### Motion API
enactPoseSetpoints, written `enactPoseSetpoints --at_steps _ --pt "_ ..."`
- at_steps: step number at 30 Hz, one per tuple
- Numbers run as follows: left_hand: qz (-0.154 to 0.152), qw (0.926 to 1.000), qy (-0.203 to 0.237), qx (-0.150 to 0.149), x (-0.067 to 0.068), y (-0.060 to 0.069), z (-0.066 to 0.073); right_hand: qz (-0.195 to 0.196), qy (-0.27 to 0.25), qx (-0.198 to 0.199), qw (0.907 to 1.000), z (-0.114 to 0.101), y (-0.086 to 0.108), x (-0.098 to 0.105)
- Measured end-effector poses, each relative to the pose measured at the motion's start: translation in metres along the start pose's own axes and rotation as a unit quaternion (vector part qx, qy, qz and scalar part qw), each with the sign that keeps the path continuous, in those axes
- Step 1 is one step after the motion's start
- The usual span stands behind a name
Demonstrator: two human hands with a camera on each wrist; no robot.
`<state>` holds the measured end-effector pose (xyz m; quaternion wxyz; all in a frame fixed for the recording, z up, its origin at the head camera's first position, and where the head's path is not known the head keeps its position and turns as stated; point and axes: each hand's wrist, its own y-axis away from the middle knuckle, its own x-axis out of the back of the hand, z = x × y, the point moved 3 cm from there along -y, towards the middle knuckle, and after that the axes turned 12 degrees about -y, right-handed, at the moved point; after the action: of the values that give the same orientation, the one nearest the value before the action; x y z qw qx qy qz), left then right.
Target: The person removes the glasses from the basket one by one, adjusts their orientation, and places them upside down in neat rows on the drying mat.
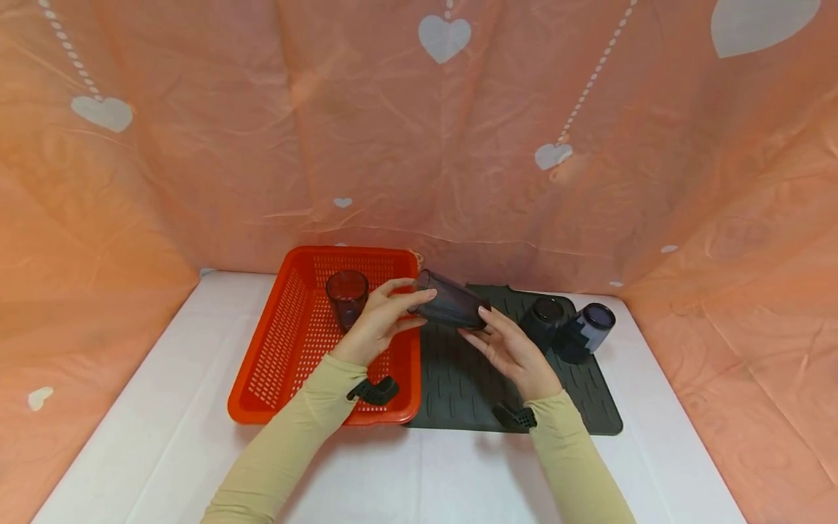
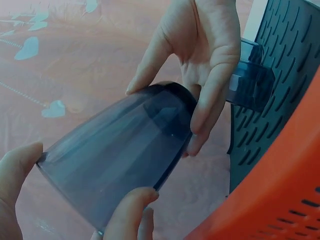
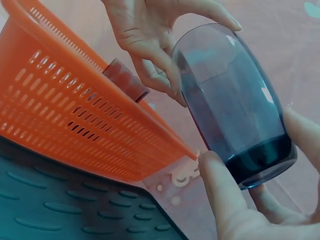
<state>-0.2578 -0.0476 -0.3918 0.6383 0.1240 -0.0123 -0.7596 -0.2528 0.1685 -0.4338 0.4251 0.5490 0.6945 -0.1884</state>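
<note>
Both hands hold one dark tinted glass [image 1: 452, 302] tilted on its side above the seam between basket and mat. The left hand [image 1: 382, 316] pinches it near the rim; the right hand [image 1: 513, 349] grips its thick base. In the left wrist view the glass [image 2: 120, 150] has its rim toward the left fingers, and the right hand [image 2: 200, 65] is at the base. The right wrist view shows the glass [image 3: 230, 100] with the left hand [image 3: 150, 45] at its mouth and right fingertips round its bottom.
An orange basket [image 1: 262, 364] stands on the left with another glass [image 1: 347, 291] in it. On the dark mat [image 1: 458, 393], at the right, two glasses stand upside down, one [image 1: 542, 320] beside the other [image 1: 583, 333], which leans. A patterned curtain [image 1: 366, 131] hangs behind the white table [image 1: 164, 349].
</note>
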Motion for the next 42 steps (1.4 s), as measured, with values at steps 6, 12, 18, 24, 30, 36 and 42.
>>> enactPoseSetpoints --at_steps 6,12,18,24,30,36,42 --pt "-0.028 0.9996 -0.006 0.007 0.002 0.001 0.001 0.018 -0.009 0.015 0.9997 -0.002 0.004 -0.001" --pt "-0.056 0.9979 -0.03 0.005 0.005 0.002 0.001 0.037 -0.014 0.044 0.9983 -0.008 0.008 -0.004" --pt "-0.071 0.9969 -0.035 -0.004 0.011 0.005 0.003 0.04 -0.017 0.065 0.9969 -0.015 0.013 -0.005" --pt "-0.087 0.995 -0.045 -0.017 0.021 0.011 0.008 0.026 0.014 0.099 0.9946 -0.023 0.019 -0.009" --pt "-0.096 0.9922 -0.071 -0.035 0.036 0.019 0.015 0.017 0.086 0.14 0.9863 -0.033 0.027 -0.012" --pt "-0.103 0.9902 -0.076 -0.056 0.056 0.028 0.024 0.04 0.135 0.174 0.9746 -0.043 0.031 -0.01" --pt "-0.109 0.989 -0.062 -0.078 0.077 0.033 0.034 0.052 0.193 0.193 0.9607 -0.048 0.033 -0.009"
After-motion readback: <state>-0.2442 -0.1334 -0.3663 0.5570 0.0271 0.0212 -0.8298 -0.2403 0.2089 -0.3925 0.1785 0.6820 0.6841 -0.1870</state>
